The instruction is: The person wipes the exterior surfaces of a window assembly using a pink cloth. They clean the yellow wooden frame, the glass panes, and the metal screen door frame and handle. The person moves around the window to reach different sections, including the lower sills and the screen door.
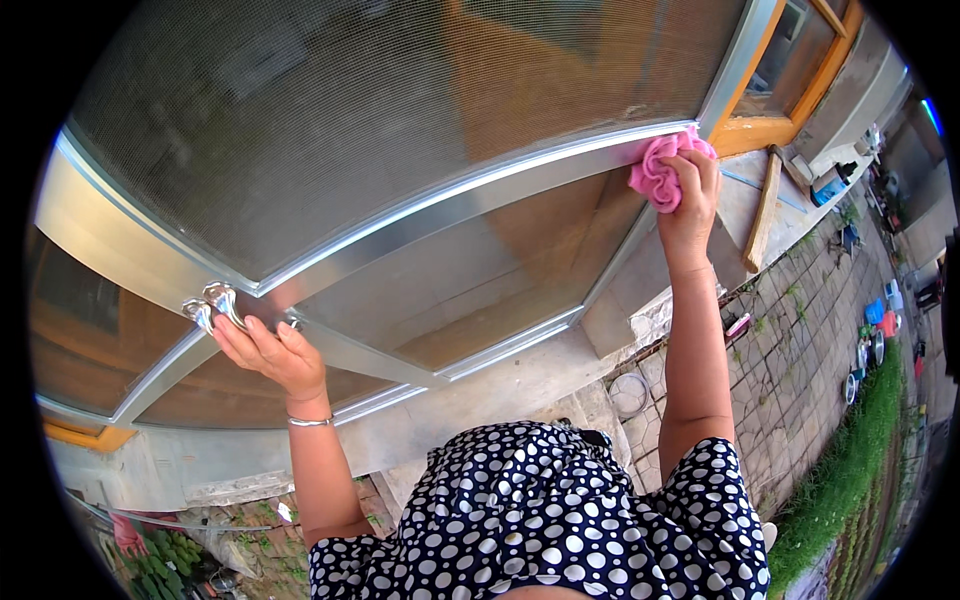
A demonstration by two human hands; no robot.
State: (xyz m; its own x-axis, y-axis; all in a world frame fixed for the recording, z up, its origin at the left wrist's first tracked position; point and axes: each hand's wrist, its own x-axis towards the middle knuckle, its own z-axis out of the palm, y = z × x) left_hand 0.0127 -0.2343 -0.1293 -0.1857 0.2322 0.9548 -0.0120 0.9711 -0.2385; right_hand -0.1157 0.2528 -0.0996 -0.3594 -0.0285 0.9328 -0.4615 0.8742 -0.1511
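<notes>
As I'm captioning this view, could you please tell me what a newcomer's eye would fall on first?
The pink cloth, bunched in the right hand against the metal door frame at upper right, stands out first. Next come the polka-dot garment at bottom centre and the shiny handles at the left hand.

Between our left hand (275, 352), at the shiny door handles (221, 297), and our right hand (690, 205), pressing a pink cloth (657, 175), the metal bar (480, 200) offers a long open run. The handles jut out at its left end. Just beside the cloth, the orange window frame (755, 133) crowds the right. The screen (400, 110) above the bar blocks any reach inward. Open air lies between our forearms. Farther right, a wooden stick (765, 212) lies across the ledge (742, 180).
</notes>
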